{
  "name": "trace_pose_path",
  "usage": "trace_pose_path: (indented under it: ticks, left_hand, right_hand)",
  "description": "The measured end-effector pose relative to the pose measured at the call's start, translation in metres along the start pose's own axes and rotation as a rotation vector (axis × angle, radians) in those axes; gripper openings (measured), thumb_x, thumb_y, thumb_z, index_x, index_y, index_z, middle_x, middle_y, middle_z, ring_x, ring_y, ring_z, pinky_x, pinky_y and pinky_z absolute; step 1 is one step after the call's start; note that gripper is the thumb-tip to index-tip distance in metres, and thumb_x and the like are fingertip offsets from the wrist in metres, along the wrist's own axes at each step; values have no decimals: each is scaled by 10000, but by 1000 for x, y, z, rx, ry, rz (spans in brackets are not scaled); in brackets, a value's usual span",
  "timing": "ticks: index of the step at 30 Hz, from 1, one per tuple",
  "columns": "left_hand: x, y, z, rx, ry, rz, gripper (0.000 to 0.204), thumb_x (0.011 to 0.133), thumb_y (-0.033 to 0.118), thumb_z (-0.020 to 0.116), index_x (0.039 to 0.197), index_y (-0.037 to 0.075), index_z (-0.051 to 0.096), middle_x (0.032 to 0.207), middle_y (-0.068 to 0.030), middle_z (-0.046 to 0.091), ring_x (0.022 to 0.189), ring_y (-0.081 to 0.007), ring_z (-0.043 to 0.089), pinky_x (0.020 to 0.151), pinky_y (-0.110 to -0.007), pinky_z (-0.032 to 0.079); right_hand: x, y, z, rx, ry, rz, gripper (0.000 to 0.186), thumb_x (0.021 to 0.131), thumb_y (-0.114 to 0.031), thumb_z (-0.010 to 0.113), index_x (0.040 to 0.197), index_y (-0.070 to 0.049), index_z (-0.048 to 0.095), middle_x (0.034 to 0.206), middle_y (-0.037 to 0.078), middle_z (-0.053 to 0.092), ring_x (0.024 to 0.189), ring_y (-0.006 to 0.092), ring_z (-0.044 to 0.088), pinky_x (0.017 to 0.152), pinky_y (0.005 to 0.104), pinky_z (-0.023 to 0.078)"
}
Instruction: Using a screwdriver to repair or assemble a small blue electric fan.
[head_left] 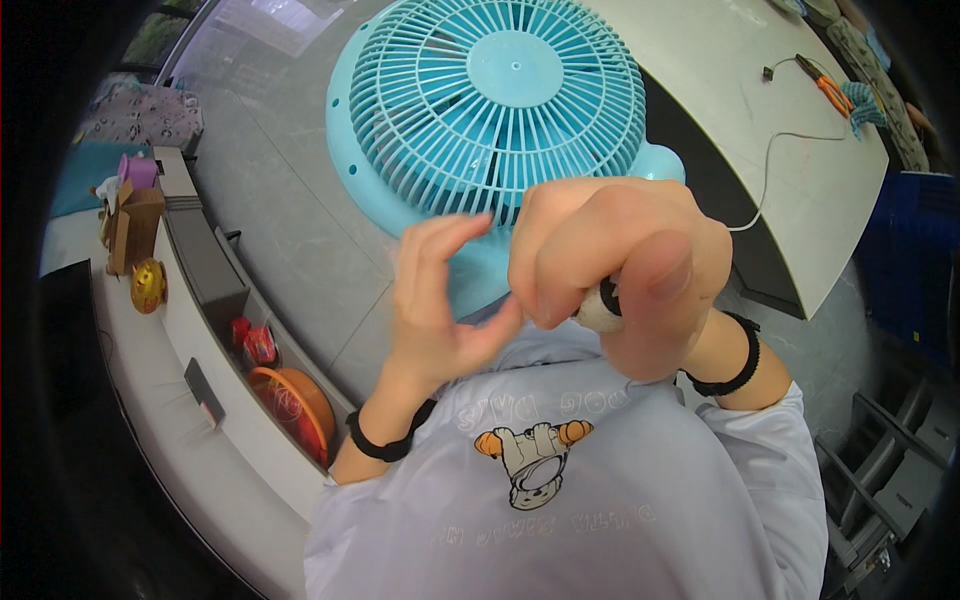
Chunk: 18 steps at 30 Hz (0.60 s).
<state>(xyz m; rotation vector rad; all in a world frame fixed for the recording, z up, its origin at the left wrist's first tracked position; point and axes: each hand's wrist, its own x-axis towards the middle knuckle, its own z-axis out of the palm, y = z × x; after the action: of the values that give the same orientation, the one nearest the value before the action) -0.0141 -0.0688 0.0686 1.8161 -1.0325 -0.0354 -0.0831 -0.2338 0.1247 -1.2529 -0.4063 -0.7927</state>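
Note:
My right hand (630, 255) is closed, raised near the camera, with a small round whitish thing (600, 308) with a dark middle partly showing between fingers and thumb. Its exact kind is hidden by the fingers. Close beside it is my left hand (440, 305), thumb and fingers apart in a C shape; the thumb tip comes right up to the right hand's fingertips. Nothing shows in the left hand. Beyond both hands stands a light blue fan (500, 110) with a round slatted grille, its lower part behind the hands.
On the right, a pale tabletop (800, 200) carries orange-handled pliers (825, 88) and a thin white cable (768, 175). Along the left runs a low cabinet (205, 255) with an orange basin (300, 400), a cardboard box (135, 225) and a gold ornament (149, 286). Grey folded metal framing (890, 470) is at lower right.

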Motion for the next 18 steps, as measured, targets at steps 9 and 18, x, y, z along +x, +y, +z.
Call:
trace_pose_path:
  ticks: [9, 18]
  left_hand:
    - [40, 1, 66, -182, -96, 347, 517, 728, 23, 816, 1205, 84, 628, 1166, -84, 667, 957, -269, 716, 724, -327, 572]
    - [64, 8, 30, -482, -555, 79, 423, 831, 134, 805, 1197, 70, 604, 1154, -83, 647, 1017, -228, 680, 825, -314, 553]
  right_hand:
    - [13, -19, -31, -365, -178, -55, 183, 929, -113, 659, 764, -36, 643, 695, 62, 645, 635, 195, 628, 740, 365, 457]
    - [17, -15, -18, -79, -200, 70, 376, 965, -124, 708, 614, -29, 614, 544, 51, 551, 433, 128, 476, 440, 285, 363]
